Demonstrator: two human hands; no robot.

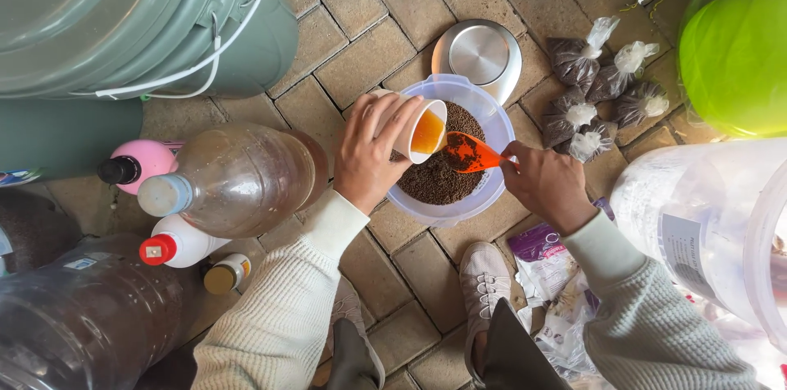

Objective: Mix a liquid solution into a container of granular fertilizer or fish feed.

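Brick paving point(369, 62), tan, laid in offset rows. At centre a clear plastic bowl point(492, 123) of dark seeds stands on it, a round steel lid point(482, 54) just behind, touching the rim. To the right of the lid, five small tied bags point(602, 91) of dark seeds in a cluster. Far left: grey-green bin point(123, 21), pink bottle point(143, 162), white bottle with red cap point(176, 244), small jar point(227, 273), a large clear bottle point(238, 181) lying on its side. Near right: purple packet point(543, 242) and crumpled wrappers. A white shoe point(484, 279) rests on the bricks.
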